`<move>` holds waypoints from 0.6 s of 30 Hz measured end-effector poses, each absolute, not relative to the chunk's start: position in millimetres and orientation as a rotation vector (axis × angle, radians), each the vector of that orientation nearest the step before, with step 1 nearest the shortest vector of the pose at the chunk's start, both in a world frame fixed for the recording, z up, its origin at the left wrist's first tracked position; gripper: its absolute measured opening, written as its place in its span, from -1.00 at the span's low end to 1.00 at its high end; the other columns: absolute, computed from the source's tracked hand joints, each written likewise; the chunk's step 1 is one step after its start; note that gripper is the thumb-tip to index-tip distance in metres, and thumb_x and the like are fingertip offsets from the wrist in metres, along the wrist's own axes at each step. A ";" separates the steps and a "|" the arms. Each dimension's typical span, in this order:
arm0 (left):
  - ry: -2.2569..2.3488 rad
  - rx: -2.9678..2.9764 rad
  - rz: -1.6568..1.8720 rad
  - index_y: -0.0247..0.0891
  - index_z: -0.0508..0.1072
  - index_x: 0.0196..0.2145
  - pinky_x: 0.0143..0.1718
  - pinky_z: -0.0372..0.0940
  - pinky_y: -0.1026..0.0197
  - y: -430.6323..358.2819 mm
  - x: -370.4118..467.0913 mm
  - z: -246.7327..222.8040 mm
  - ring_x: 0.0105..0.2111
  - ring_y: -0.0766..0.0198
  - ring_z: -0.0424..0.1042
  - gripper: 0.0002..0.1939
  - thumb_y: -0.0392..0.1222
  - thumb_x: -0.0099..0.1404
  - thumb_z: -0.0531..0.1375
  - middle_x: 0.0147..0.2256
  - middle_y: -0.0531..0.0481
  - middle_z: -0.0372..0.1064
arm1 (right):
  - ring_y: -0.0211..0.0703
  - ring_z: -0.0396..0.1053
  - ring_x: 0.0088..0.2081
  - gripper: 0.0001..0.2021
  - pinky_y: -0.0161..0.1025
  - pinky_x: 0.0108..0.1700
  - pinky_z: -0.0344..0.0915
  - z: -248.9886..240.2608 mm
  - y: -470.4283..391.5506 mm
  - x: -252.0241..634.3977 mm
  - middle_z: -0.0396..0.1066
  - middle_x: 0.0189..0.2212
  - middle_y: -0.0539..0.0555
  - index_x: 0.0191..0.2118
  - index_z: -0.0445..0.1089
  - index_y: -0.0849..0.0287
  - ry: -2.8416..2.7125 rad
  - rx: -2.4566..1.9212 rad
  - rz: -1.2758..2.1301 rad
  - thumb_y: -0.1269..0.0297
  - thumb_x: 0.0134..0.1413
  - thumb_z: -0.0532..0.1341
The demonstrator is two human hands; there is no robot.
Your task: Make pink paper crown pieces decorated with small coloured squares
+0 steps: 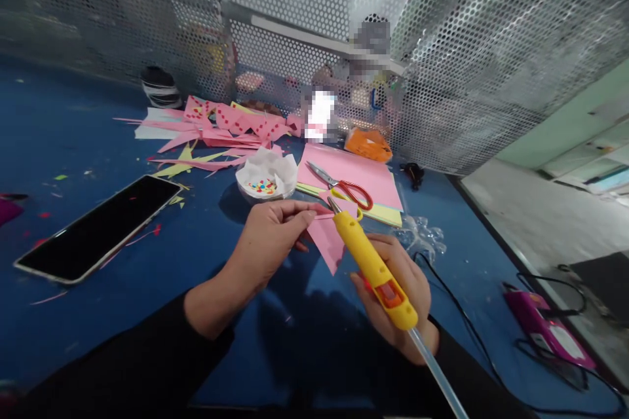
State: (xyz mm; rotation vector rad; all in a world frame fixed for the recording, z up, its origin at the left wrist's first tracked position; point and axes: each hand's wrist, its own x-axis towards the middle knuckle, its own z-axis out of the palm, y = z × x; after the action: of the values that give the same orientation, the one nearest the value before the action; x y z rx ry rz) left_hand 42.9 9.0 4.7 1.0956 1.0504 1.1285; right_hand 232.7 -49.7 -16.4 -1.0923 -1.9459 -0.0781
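My left hand (268, 242) pinches a folded piece of pink paper (328, 245) between thumb and fingers, above the middle of the blue table. My right hand (400, 275) is wrapped round a yellow glue gun (368, 262), with a clear glue stick (437, 370) coming out of its back end. The gun's metal nozzle lies at the upper edge of the pink paper. Just beyond my left hand stands a white paper-lined bowl (265, 177) with small coloured bits in it. Red-handled scissors (351, 191) rest on stacked pink and yellow sheets (366, 173).
A black phone (103, 226) lies at the left. Pink and yellow paper strips (221, 137) and a black-and-white spool (160, 86) are at the back left. An orange packet (368, 144) sits near the mesh screen (314, 39). At the right are a purple box (548, 327) and black cables.
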 end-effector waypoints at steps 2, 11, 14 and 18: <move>1.041 1.093 1.120 -0.24 0.68 -0.33 -0.59 0.35 0.39 7.8 43.6 2.3 -0.56 0.41 0.39 -0.87 -0.19 0.16 0.33 -0.42 0.03 0.56 | -0.12 0.52 -0.24 -0.82 -0.23 -0.24 0.46 -16.4 -49.5 232.3 0.50 -0.22 0.10 -0.08 0.33 0.10 -1.956 -1.098 -0.075 0.32 0.20 0.24; 1.043 1.049 1.129 -0.29 0.65 -0.34 -0.59 0.30 0.37 8.1 45.0 0.6 -0.59 0.41 0.37 -0.86 -0.18 0.15 0.34 -0.47 0.04 0.53 | -0.15 0.51 -0.31 -0.87 -0.27 -0.29 0.43 -15.7 -49.6 231.8 0.50 -0.28 0.09 -0.14 0.34 0.12 -2.022 -1.123 -0.100 0.26 0.22 0.25; 1.052 1.047 1.147 -0.30 0.64 -0.35 -0.58 0.30 0.35 8.1 45.1 0.0 -0.56 0.39 0.37 -0.85 -0.17 0.15 0.34 -0.47 0.04 0.52 | -0.16 0.49 -0.34 -0.88 -0.26 -0.32 0.42 -14.3 -50.6 232.5 0.49 -0.32 0.07 -0.16 0.35 0.11 -2.020 -1.134 -0.084 0.24 0.22 0.24; 1.052 1.059 1.135 -0.30 0.64 -0.34 -0.55 0.33 0.31 8.0 45.5 -0.5 -0.54 0.35 0.40 -0.82 -0.13 0.14 0.35 -0.46 0.03 0.52 | -0.16 0.48 -0.37 -0.90 -0.25 -0.35 0.40 -13.6 -50.1 232.7 0.49 -0.36 0.06 -0.19 0.36 0.10 -2.024 -1.171 -0.037 0.23 0.24 0.24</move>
State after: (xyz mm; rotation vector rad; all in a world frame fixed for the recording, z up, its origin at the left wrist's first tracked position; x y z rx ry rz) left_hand 45.5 8.0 -0.5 1.0587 1.0522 1.1353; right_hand 232.7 -50.1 -13.6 -1.1709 -2.0240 -0.0373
